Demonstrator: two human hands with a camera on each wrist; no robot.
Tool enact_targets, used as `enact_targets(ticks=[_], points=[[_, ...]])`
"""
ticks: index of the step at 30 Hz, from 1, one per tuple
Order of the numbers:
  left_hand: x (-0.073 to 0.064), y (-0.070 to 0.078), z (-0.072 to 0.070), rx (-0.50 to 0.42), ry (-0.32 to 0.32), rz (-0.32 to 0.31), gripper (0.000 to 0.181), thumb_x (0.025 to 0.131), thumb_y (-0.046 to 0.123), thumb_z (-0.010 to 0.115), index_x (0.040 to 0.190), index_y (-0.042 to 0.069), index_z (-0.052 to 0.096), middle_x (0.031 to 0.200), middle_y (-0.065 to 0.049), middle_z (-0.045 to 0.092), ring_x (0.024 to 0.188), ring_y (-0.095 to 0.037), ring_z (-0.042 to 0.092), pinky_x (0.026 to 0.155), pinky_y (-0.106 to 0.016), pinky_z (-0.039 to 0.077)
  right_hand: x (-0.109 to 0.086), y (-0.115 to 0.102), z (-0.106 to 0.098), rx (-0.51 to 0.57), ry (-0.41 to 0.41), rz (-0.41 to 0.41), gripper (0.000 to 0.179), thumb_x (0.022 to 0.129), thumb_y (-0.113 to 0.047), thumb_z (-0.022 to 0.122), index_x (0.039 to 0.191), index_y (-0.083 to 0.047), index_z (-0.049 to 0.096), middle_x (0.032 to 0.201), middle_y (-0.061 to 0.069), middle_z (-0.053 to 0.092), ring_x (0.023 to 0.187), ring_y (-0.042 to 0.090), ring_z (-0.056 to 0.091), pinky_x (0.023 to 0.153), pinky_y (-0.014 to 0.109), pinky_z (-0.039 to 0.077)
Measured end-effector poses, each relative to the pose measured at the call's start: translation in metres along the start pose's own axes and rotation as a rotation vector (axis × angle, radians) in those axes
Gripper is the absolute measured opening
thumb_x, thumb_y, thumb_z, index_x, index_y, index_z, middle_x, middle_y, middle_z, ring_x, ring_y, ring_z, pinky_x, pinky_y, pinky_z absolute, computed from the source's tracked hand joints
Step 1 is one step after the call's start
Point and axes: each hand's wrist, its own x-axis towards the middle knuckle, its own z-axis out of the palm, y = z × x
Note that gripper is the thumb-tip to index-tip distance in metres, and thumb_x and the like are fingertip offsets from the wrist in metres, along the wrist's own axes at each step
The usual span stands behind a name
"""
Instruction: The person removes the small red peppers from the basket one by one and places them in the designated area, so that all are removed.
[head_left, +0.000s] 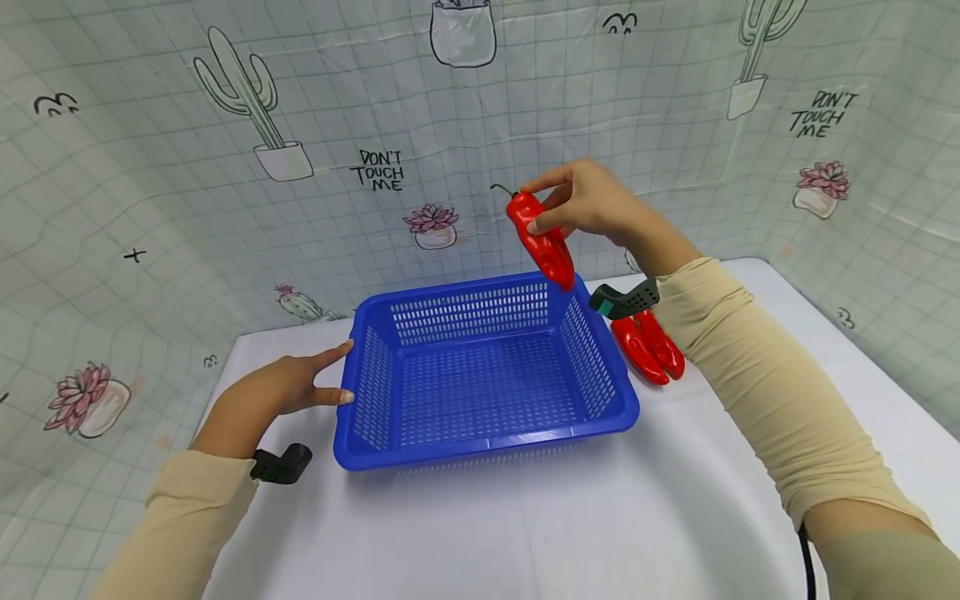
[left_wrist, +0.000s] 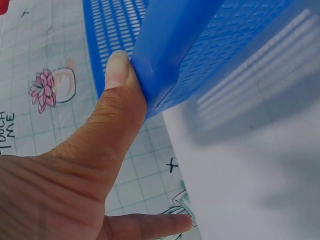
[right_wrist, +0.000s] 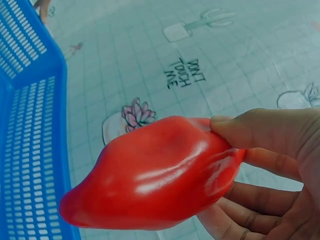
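Observation:
My right hand (head_left: 588, 200) is raised above the back right corner of a blue plastic basket (head_left: 487, 444). Its thumb and fingers pinch a glossy red pepper (head_left: 542, 242) near the stem end. The thin green stem points up and left, and the tip hangs down over the basket's rim; the right wrist view shows the pepper (right_wrist: 155, 175) up close. On the basket's left side, my left hand (head_left: 288, 385) touches the rim with spread, straight thumb and index finger. The left thumb (left_wrist: 117, 95) lies against the rim in the left wrist view, while another finger points away.
Two more red peppers (head_left: 648, 346) lie beside the basket's right wall, partly behind the right wristband (head_left: 626, 300). A white table (head_left: 480, 533) carries the basket. Behind it hangs a grid-patterned cloth (head_left: 352, 100) with cactus drawings.

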Motion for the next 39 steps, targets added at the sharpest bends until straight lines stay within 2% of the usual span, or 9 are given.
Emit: enact_targets(ticks=[7, 16, 24, 32, 35, 39], points=[[-0.001, 0.0, -0.001, 0.017, -0.007, -0.006, 0.095, 0.089, 0.052, 0.064, 0.157, 0.011, 0.011, 0.142, -0.039, 0.041, 0.127, -0.056, 0.045, 0.098, -0.068, 0.043, -0.007, 0.002, -0.012, -0.009, 0.015, 0.015, 0.059, 0.085, -0.012, 0.077, 0.139, -0.011, 0.056, 0.124, 0.021, 0.064, 0.103, 0.029, 0.066, 0.075, 0.029, 0.061], [0.0, -0.001, 0.001, 0.001, -0.007, -0.013, 0.096, 0.089, 0.053, 0.064, 0.157, 0.012, 0.011, 0.143, -0.04, 0.038, 0.127, -0.058, 0.043, 0.097, -0.068, 0.044, -0.016, 0.019, -0.029, -0.019, 0.045, 0.021, 0.057, 0.086, -0.015, 0.075, 0.139, -0.01, 0.056, 0.125, 0.024, 0.062, 0.101, 0.029, 0.066, 0.073, 0.028, 0.061], [0.0, -0.001, 0.0, 0.017, -0.005, -0.017, 0.096, 0.089, 0.054, 0.063, 0.157, 0.012, 0.011, 0.143, -0.04, 0.038, 0.127, -0.059, 0.043, 0.096, -0.069, 0.044, -0.022, 0.052, -0.054, -0.01, 0.093, 0.066, 0.058, 0.089, -0.019, 0.072, 0.141, -0.005, 0.052, 0.127, 0.026, 0.06, 0.081, 0.012, 0.068, 0.069, 0.025, 0.06], [0.0, -0.001, 0.002, 0.017, 0.005, -0.014, 0.096, 0.088, 0.054, 0.064, 0.157, 0.012, 0.012, 0.142, -0.04, 0.039, 0.127, -0.058, 0.043, 0.098, -0.069, 0.043, -0.026, 0.089, -0.076, -0.023, 0.104, 0.103, 0.058, 0.095, -0.021, 0.065, 0.146, -0.002, 0.045, 0.132, 0.027, 0.055, 0.08, 0.005, 0.065, 0.068, 0.021, 0.059], [0.001, -0.001, 0.001, 0.017, 0.011, -0.001, 0.095, 0.089, 0.053, 0.064, 0.157, 0.012, 0.013, 0.142, -0.04, 0.04, 0.128, -0.057, 0.044, 0.099, -0.068, 0.042, -0.028, 0.104, -0.084, -0.05, 0.103, 0.119, 0.058, 0.097, -0.021, 0.06, 0.148, -0.003, 0.041, 0.136, 0.03, 0.052, 0.082, 0.005, 0.063, 0.07, 0.019, 0.058], [0.0, -0.001, 0.001, 0.02, 0.018, 0.013, 0.095, 0.089, 0.051, 0.065, 0.157, 0.01, 0.013, 0.141, -0.04, 0.041, 0.127, -0.056, 0.045, 0.1, -0.068, 0.041, -0.032, 0.119, -0.094, -0.105, 0.101, 0.146, 0.056, 0.1, -0.021, 0.055, 0.151, -0.005, 0.037, 0.141, 0.033, 0.046, 0.098, 0.019, 0.063, 0.071, 0.017, 0.055]])
